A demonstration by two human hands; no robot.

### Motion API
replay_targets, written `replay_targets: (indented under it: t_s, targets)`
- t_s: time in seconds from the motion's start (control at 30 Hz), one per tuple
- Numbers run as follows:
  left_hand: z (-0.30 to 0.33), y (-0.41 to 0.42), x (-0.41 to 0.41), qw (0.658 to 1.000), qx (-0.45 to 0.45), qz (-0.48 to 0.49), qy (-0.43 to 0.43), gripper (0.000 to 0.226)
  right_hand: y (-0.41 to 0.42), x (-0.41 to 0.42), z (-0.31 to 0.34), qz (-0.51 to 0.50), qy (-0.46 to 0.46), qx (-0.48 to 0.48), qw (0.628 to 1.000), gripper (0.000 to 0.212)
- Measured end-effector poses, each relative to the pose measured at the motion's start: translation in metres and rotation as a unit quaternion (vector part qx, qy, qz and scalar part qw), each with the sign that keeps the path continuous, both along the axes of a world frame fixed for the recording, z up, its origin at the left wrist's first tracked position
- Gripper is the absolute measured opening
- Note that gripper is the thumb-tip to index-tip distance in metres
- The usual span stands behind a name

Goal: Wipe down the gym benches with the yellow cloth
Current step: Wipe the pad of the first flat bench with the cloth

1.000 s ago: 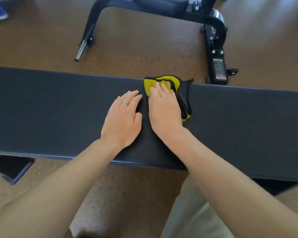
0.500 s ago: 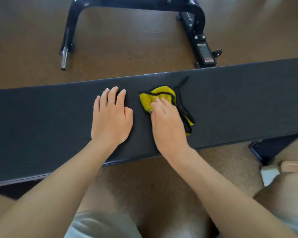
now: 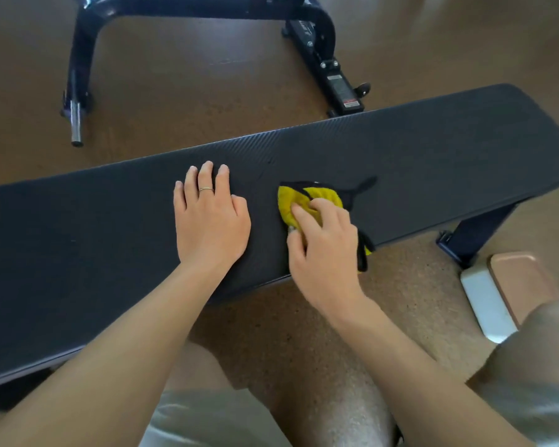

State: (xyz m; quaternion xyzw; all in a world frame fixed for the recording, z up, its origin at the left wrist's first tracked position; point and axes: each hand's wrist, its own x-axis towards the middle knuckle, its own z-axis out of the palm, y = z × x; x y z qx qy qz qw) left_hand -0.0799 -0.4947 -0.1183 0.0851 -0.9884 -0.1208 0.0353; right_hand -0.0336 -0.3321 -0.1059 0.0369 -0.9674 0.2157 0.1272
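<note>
A long black padded gym bench (image 3: 433, 146) runs across the view, tilted up to the right. My left hand (image 3: 210, 221) lies flat on the pad with its fingers straight, a ring on one finger. To its right, my right hand (image 3: 323, 250) rests on the yellow cloth (image 3: 304, 196), which has black edging, and its fingers curl into the bunched fabric. The cloth sits near the bench's front edge, and a black corner hangs over that edge by my wrist.
A second bench's black frame (image 3: 320, 37) stands on the brown floor behind, with a steel peg (image 3: 76, 124) at its left foot. A bench leg (image 3: 475, 233) and a white and pink object (image 3: 504, 295) lie at the right. My knees are below.
My right hand has dragged the cloth from the far edge toward the near edge and its fingers have curled into it. The left hand stays flat. The view has swung, tilting the bench.
</note>
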Motion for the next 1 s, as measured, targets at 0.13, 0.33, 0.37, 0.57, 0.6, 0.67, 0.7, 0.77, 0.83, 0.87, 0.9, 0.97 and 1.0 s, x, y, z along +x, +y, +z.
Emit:
replay_targets:
  t_s: [0.13, 0.33, 0.37, 0.57, 0.6, 0.67, 0.7, 0.77, 0.83, 0.87, 0.9, 0.97, 1.0]
  targets:
    - [0.001, -0.003, 0.002, 1.0, 0.002, -0.006, 0.004, 0.054, -0.022, 0.023, 0.002, 0.105, 0.015, 0.04, 0.994, 0.034]
    - [0.001, -0.005, 0.0, 1.0, 0.001, -0.014, -0.004, 0.056, 0.065, -0.057, -0.006, 0.009, 0.064, 0.129, 0.99, 0.039]
    - [0.001, -0.005, -0.001, 1.0, 0.001, -0.014, -0.004, 0.056, 0.068, -0.064, -0.007, -0.027, 0.054, 0.113, 0.992, 0.041]
    - [0.004, -0.006, -0.002, 0.999, 0.027, -0.016, -0.008, 0.054, -0.02, -0.021, -0.005, 0.028, 0.042, 0.066, 0.997, 0.03]
    - [0.006, -0.009, -0.002, 0.999, 0.044, -0.021, -0.01, 0.053, -0.031, -0.008, -0.004, 0.062, 0.035, 0.056, 0.996, 0.031]
    - [0.014, -0.022, -0.004, 0.996, 0.073, -0.04, -0.013, 0.05, -0.029, -0.002, -0.002, 0.134, 0.039, 0.049, 0.989, 0.034]
    - [0.018, -0.032, -0.005, 0.996, 0.069, -0.05, -0.01, 0.048, -0.018, -0.008, -0.002, 0.175, 0.046, 0.065, 0.981, 0.034]
    - [0.023, -0.054, -0.009, 0.998, 0.025, -0.051, 0.003, 0.049, 0.01, -0.033, -0.005, 0.197, 0.075, 0.114, 0.971, 0.033]
    - [0.021, -0.076, -0.011, 1.0, -0.017, -0.019, -0.008, 0.053, 0.035, -0.071, -0.009, 0.124, 0.097, 0.123, 0.98, 0.032]
    - [0.018, -0.084, -0.01, 0.999, -0.024, -0.003, -0.022, 0.055, 0.042, -0.088, -0.009, 0.076, 0.087, 0.115, 0.987, 0.032]
    - [0.013, -0.088, -0.008, 0.999, -0.026, 0.008, -0.036, 0.056, 0.04, -0.1, -0.009, 0.032, 0.074, 0.099, 0.992, 0.033]
    - [0.004, -0.09, -0.004, 0.998, -0.029, 0.013, -0.045, 0.059, 0.015, -0.108, -0.007, -0.011, 0.055, 0.088, 0.994, 0.031]
    - [0.002, -0.089, -0.004, 0.999, -0.03, 0.014, -0.042, 0.059, -0.005, -0.103, -0.007, -0.009, 0.056, 0.092, 0.994, 0.03]
